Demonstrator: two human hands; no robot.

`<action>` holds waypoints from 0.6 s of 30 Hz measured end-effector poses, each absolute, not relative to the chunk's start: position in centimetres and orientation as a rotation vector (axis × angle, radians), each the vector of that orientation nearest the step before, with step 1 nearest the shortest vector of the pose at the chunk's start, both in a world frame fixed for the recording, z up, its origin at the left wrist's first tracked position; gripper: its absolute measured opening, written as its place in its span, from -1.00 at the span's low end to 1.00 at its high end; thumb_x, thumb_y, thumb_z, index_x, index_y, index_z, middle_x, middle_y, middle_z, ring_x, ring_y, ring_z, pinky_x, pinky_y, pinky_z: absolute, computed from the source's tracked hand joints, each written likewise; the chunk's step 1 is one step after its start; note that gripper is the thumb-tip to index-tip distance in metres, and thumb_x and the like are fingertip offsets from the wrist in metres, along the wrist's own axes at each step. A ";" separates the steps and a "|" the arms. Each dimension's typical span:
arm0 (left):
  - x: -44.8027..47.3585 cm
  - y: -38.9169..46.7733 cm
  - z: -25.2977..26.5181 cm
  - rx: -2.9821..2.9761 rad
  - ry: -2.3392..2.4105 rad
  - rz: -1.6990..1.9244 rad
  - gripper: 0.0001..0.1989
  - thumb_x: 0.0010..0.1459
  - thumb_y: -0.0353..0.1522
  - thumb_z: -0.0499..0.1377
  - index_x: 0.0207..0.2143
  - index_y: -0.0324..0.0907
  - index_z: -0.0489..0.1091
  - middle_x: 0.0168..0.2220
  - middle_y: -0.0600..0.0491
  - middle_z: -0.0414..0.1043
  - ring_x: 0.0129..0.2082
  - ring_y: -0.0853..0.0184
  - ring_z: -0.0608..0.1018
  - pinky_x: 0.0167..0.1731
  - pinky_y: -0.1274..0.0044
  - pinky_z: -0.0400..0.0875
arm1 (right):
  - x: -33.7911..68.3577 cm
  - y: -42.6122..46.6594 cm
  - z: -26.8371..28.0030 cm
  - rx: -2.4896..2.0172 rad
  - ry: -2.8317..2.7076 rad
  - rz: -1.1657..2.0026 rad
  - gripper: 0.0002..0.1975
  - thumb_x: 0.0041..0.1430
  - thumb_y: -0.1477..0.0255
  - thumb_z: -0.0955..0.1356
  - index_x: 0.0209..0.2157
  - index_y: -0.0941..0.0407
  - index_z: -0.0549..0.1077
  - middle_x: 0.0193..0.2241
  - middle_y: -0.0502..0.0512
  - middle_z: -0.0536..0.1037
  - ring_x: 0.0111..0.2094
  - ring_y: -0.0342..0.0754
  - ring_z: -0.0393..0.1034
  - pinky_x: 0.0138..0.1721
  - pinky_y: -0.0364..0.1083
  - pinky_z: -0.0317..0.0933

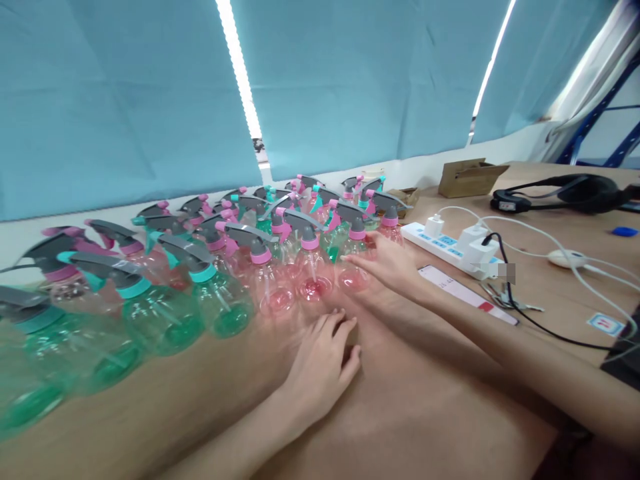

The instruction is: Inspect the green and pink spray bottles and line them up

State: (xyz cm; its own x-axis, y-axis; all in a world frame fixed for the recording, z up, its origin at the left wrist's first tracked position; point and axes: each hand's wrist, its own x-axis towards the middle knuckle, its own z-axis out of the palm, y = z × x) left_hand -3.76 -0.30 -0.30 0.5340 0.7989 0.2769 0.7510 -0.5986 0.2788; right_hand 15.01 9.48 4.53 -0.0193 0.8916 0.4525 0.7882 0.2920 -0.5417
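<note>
The right hand point(387, 259) meets a pink bottle point(354, 275) at the front row's right end, perhaps to keep it aligned; blur leaves any grip uncertain. Loose and empty, the left hand point(320, 363) lies low over the table point(425, 420).

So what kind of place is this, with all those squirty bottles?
It looks like a workroom, though I can't be sure. Crowds of spray bottles stand on a big table, a power strip with chargers lies there too, and blue coverings hang behind.

Bright glare between blue curtains point(340, 87), soft foreground blur
</note>
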 end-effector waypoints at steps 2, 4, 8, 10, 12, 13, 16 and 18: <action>-3.9 -0.5 -0.1 2.591 1.395 0.667 -0.54 0.24 -0.39 0.05 0.18 -0.21 0.10 0.11 -0.13 0.28 0.09 0.12 0.35 0.05 0.22 0.25 | 15.4 7.8 4.9 -1.520 -1.840 0.161 -0.42 0.06 0.06 0.35 -0.05 0.23 0.36 -0.11 0.34 0.52 -0.07 0.28 0.42 -0.13 0.14 0.24; -4.0 -0.8 0.1 2.508 1.454 0.806 -0.46 0.24 -0.33 0.06 0.23 -0.20 -0.02 0.11 -0.15 0.27 0.08 0.09 0.34 0.03 0.18 0.23 | 15.8 5.5 5.1 -1.519 -1.868 0.169 -0.47 0.07 0.03 0.33 -0.10 0.17 0.38 -0.17 0.26 0.55 -0.16 0.24 0.47 -0.22 0.11 0.28; -3.9 -1.4 0.4 2.433 1.420 0.931 -0.34 0.14 -0.21 0.16 0.22 -0.16 -0.03 0.10 -0.14 0.27 0.08 0.04 0.33 0.05 0.13 0.14 | 15.7 1.0 4.9 -1.578 -1.886 0.146 -0.44 0.06 -0.05 0.29 -0.08 0.08 0.32 -0.15 0.22 0.54 -0.17 0.22 0.46 -0.29 0.07 0.30; -3.8 -1.9 0.6 2.447 1.365 0.900 -0.31 0.09 -0.20 0.17 0.21 -0.17 -0.02 0.07 -0.14 0.30 0.06 0.01 0.34 0.03 0.11 0.13 | 15.4 -0.8 4.5 -1.553 -1.929 0.080 -0.38 0.04 -0.06 0.31 -0.02 0.09 0.28 -0.14 0.25 0.53 -0.18 0.22 0.46 -0.30 0.08 0.30; -3.8 -2.4 0.7 2.439 1.324 0.902 -0.26 0.05 -0.22 0.18 0.22 -0.20 -0.04 0.03 -0.15 0.32 0.03 0.00 0.36 -0.01 0.11 0.15 | 14.8 -2.2 4.4 -1.517 -1.982 0.048 -0.34 0.01 -0.07 0.32 0.00 0.11 0.27 -0.18 0.24 0.53 -0.23 0.20 0.48 -0.32 0.07 0.31; -3.9 -2.7 0.8 2.428 1.310 0.920 -0.24 0.03 -0.23 0.19 0.22 -0.20 -0.06 0.02 -0.15 0.33 0.02 0.01 0.37 -0.03 0.12 0.17 | 14.5 -2.8 4.5 -1.485 -2.010 0.067 -0.36 0.02 -0.06 0.32 -0.01 0.11 0.28 -0.21 0.22 0.54 -0.26 0.16 0.48 -0.34 0.05 0.31; -4.6 -3.6 0.9 2.415 1.287 0.981 -0.20 0.01 -0.21 0.24 0.23 -0.16 -0.08 0.02 -0.12 0.33 0.00 0.02 0.38 -0.03 0.14 0.18 | 13.7 -4.2 5.6 -1.376 -2.107 0.200 -0.49 0.05 0.01 0.34 -0.11 0.09 0.36 -0.30 0.12 0.56 -0.36 0.05 0.48 -0.43 -0.04 0.29; -5.2 -4.3 0.9 2.441 1.267 0.998 -0.18 0.02 -0.16 0.26 0.22 -0.13 -0.09 0.04 -0.12 0.33 0.03 0.00 0.36 0.02 0.09 0.13 | 13.3 -4.8 6.7 -1.330 -2.149 0.246 -0.58 0.08 0.03 0.34 -0.20 0.07 0.42 -0.39 0.07 0.56 -0.44 0.00 0.45 -0.50 -0.07 0.25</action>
